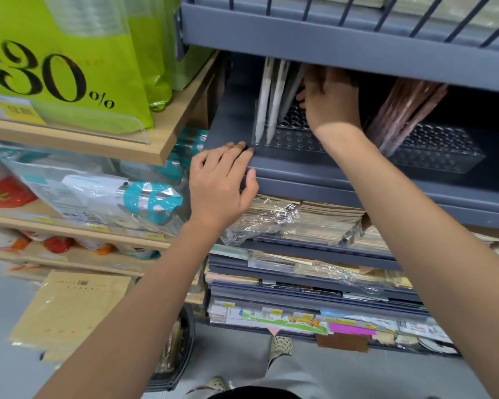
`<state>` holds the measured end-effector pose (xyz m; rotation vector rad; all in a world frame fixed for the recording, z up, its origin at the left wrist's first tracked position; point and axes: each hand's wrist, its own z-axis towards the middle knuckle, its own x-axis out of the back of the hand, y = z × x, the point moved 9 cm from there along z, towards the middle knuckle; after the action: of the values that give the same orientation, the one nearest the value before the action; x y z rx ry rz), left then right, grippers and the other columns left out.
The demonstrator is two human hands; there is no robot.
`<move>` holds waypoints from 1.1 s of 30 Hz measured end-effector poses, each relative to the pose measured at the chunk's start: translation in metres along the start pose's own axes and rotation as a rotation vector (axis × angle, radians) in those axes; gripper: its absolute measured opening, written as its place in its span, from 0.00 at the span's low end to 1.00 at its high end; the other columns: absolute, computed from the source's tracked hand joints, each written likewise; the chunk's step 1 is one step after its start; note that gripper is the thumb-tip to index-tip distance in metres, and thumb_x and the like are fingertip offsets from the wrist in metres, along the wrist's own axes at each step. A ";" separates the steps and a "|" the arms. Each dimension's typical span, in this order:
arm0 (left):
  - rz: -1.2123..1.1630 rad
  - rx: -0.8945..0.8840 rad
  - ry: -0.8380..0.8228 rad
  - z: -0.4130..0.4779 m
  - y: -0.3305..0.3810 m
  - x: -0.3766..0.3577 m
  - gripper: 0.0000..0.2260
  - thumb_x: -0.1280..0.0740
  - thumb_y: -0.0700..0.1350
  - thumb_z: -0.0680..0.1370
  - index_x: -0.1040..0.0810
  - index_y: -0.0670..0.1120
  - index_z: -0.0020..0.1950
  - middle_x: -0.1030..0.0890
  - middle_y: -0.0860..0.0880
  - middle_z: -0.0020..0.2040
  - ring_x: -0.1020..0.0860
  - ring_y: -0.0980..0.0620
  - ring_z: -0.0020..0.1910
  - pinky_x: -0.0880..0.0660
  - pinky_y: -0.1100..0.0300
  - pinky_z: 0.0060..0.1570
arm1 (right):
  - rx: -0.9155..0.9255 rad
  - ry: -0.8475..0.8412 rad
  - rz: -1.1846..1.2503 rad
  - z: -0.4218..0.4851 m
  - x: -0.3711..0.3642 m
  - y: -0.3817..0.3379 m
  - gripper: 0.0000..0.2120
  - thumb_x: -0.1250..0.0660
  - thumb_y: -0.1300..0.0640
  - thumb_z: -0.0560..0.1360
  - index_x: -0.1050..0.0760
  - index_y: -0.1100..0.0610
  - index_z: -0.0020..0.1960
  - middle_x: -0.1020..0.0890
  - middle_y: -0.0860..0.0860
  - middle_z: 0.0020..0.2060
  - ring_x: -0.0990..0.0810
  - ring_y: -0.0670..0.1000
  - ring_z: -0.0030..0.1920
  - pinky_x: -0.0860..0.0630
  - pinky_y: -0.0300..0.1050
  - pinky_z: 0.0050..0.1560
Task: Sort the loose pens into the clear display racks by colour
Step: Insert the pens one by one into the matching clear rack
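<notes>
White pens [267, 105] stand tilted in the rear left holes of a clear rack [293, 138] at the centre of the frame, on the grey shelf [300, 168]. A greyer pen [293, 82] leans beside them toward the right hand [329, 99]. That hand is over the same rack, under the shelf above, with its back to the camera and fingers curled downward. Whether they pinch a pen cannot be told, as the fingertips are hidden in shadow. A second clear rack [441, 152], right of centre, holds a leaning bundle of pink-brown pens [404, 110]. The left hand [222, 182] rests on the front lip of the grey shelf, fingers straight, thumb against the lip, holding nothing. Below it are wrapped notebook stacks [314, 223]. At upper left, green bags [69, 53] sit on a wooden shelf [182, 122].
</notes>
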<state>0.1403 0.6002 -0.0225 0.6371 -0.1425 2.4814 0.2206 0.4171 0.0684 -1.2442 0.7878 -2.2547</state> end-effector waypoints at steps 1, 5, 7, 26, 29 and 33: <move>0.001 0.000 0.000 0.000 0.000 0.000 0.15 0.39 0.48 0.80 0.17 0.43 0.58 0.16 0.47 0.59 0.19 0.48 0.57 0.31 0.49 0.55 | -0.006 -0.004 -0.005 0.000 -0.001 -0.002 0.22 0.47 0.48 0.82 0.32 0.61 0.69 0.21 0.62 0.61 0.22 0.62 0.59 0.28 0.58 0.63; 0.010 0.003 0.009 0.000 0.000 0.001 0.14 0.38 0.47 0.79 0.17 0.43 0.58 0.16 0.47 0.58 0.19 0.48 0.57 0.32 0.51 0.56 | -0.032 -0.006 -0.014 0.002 -0.004 -0.002 0.21 0.46 0.48 0.81 0.30 0.61 0.66 0.20 0.62 0.58 0.21 0.61 0.57 0.26 0.57 0.60; 0.012 0.005 0.009 0.001 0.000 0.001 0.15 0.38 0.47 0.80 0.17 0.44 0.58 0.16 0.47 0.58 0.20 0.48 0.57 0.32 0.51 0.56 | -0.053 -0.016 -0.003 0.002 -0.005 0.000 0.20 0.45 0.48 0.81 0.30 0.60 0.66 0.21 0.61 0.58 0.21 0.61 0.57 0.25 0.59 0.59; -0.003 0.021 -0.033 -0.001 -0.001 -0.001 0.16 0.41 0.49 0.81 0.17 0.44 0.59 0.16 0.47 0.59 0.20 0.48 0.58 0.32 0.50 0.57 | 0.025 -0.043 -0.131 -0.001 -0.003 -0.010 0.19 0.45 0.49 0.81 0.30 0.54 0.69 0.24 0.57 0.64 0.26 0.60 0.64 0.27 0.52 0.62; -0.005 0.035 -0.084 0.000 -0.002 -0.001 0.16 0.41 0.49 0.81 0.17 0.44 0.59 0.16 0.47 0.59 0.20 0.48 0.58 0.32 0.50 0.58 | -0.054 -0.066 -0.018 -0.002 -0.002 -0.002 0.19 0.44 0.46 0.79 0.28 0.52 0.66 0.20 0.57 0.59 0.21 0.61 0.58 0.23 0.58 0.59; -0.056 0.118 -0.243 0.006 -0.003 -0.002 0.16 0.40 0.49 0.81 0.19 0.44 0.61 0.18 0.48 0.61 0.23 0.48 0.62 0.35 0.51 0.63 | -0.098 -0.016 0.114 -0.010 0.011 0.006 0.09 0.42 0.51 0.75 0.24 0.41 0.47 0.16 0.55 0.47 0.17 0.61 0.48 0.21 0.61 0.52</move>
<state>0.1457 0.6003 -0.0186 0.9791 -0.0696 2.3639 0.2074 0.4082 0.0666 -1.2273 0.9493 -2.1355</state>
